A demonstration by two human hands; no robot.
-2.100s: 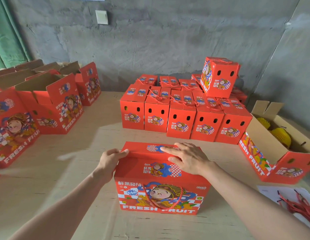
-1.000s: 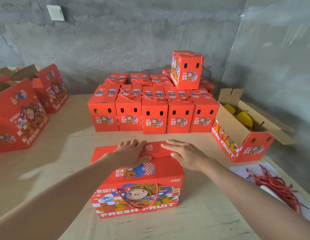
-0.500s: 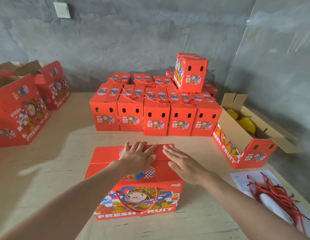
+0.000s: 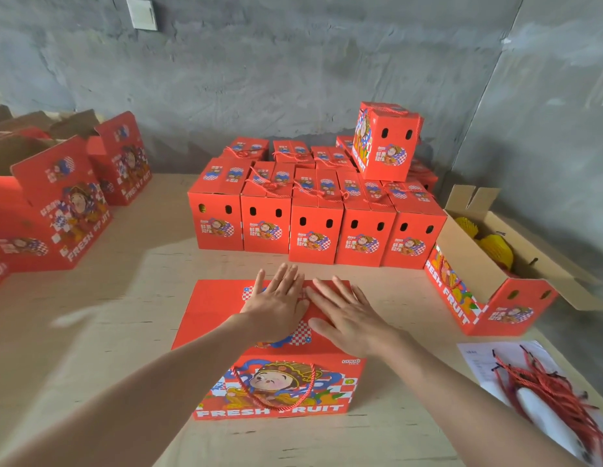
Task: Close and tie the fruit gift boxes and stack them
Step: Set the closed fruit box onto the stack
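Observation:
A red fruit gift box (image 4: 280,385) with a cartoon figure and "FRESH FRUIT" on its front stands on the wooden table right before me, its top flaps folded down. My left hand (image 4: 276,305) and my right hand (image 4: 347,315) lie flat side by side on the top, fingers straight, pressing the flaps. A red rope handle hangs on the box's front. Behind it stands a block of several closed, tied boxes (image 4: 313,230), with one more box (image 4: 384,143) stacked on top at the right.
An open box (image 4: 488,298) with yellow fruit in net sleeves sits at the right. A bundle of red ropes (image 4: 546,389) lies on a paper sheet at the near right. Several open boxes (image 4: 57,210) stand at the left. A grey concrete wall closes the back.
My left hand left the box's left edge and came onto the top beside the right hand. Both hands now lie flat near the middle of the closed flaps.

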